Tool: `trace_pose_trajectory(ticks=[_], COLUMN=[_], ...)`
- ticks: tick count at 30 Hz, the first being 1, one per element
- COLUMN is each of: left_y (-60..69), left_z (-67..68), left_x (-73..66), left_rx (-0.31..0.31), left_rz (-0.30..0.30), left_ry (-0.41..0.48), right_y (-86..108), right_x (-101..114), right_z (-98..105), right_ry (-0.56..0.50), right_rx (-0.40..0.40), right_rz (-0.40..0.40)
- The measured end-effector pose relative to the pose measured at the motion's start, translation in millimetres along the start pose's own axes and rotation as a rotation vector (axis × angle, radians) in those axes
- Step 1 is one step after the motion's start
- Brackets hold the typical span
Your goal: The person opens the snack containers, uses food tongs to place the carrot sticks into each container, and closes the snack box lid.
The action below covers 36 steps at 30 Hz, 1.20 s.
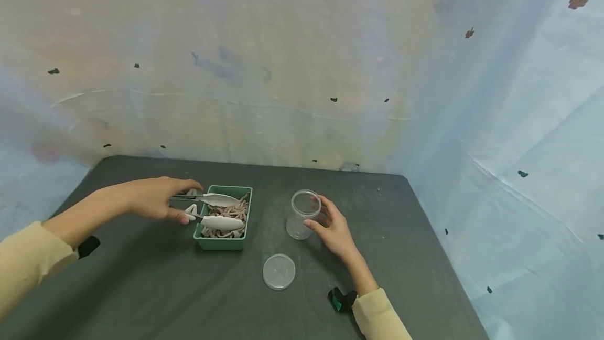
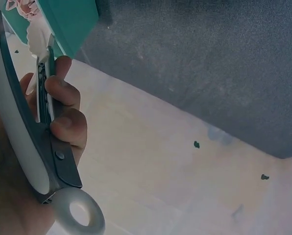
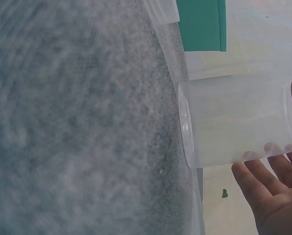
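- Left hand point(image 1: 162, 198), left of centre in the head view: grasping a pair of tongs point(image 1: 223, 223), white ends spread apart over the box.
- Green box point(image 1: 219, 244), just left of centre: holds a heap of pale strands point(image 1: 240, 210) between and around the tong ends.
- Right hand point(image 1: 336, 232), right of centre: thumb and fingers grasping the upper part of a clear jar point(image 1: 298, 229), upright on the worktop point(image 1: 401, 266).
- Lid point(image 1: 279, 272), lower centre: clear, lying flat, apart from the jar.
- Progress, as judged: early; jar uncovered and steadied, tongs in place. No contents show through the jar wall; the strands in view lie in the box, none visibly pinched.
- In the way: the box's right wall and the jar's rim, between strands and jar interior; lid outside that line.
- Surroundings: patterned sheet point(image 1: 283, 41) behind the worktop; dark object point(image 1: 342, 299) beside the right sleeve point(image 1: 377, 314).
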State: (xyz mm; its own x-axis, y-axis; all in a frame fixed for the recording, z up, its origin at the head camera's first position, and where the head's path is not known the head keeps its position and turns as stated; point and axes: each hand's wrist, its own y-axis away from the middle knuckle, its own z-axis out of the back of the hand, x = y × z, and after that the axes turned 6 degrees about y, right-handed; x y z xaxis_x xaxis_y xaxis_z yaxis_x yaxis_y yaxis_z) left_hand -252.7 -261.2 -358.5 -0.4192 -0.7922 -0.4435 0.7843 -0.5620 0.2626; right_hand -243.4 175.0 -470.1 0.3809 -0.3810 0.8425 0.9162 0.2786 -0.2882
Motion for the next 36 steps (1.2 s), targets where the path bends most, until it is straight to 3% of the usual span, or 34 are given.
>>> trace_pose_trajectory(ticks=[3, 9, 18, 28, 36], left_y=[-0.2, -0.2, 0.1, 4.5, 10.4], left_z=[-2.7, -10.8, -15.7, -21.0, -28.6], left_x=[2.7, 9.9, 14.5, 11.5, 10.7], left_rx=[-0.011, -0.049, -0.088, -0.139, -0.177], left_rz=[0.004, 0.009, -0.004, 0.002, -0.002], left_ry=[-0.006, -0.021, -0.014, -0.039, -0.059], right_y=[4.2, 7.8, 1.1, 0.5, 3.3], right_x=[12, 13, -22, -22, -20], right_z=[2, 0, -10, -8, -10], right_ry=[-0.007, -0.026, 0.010, 0.059, 0.078], right_rx=[0.004, 0.006, -0.025, -0.035, -0.045], right_rz=[0.017, 0.018, -0.023, 0.035, 0.033])
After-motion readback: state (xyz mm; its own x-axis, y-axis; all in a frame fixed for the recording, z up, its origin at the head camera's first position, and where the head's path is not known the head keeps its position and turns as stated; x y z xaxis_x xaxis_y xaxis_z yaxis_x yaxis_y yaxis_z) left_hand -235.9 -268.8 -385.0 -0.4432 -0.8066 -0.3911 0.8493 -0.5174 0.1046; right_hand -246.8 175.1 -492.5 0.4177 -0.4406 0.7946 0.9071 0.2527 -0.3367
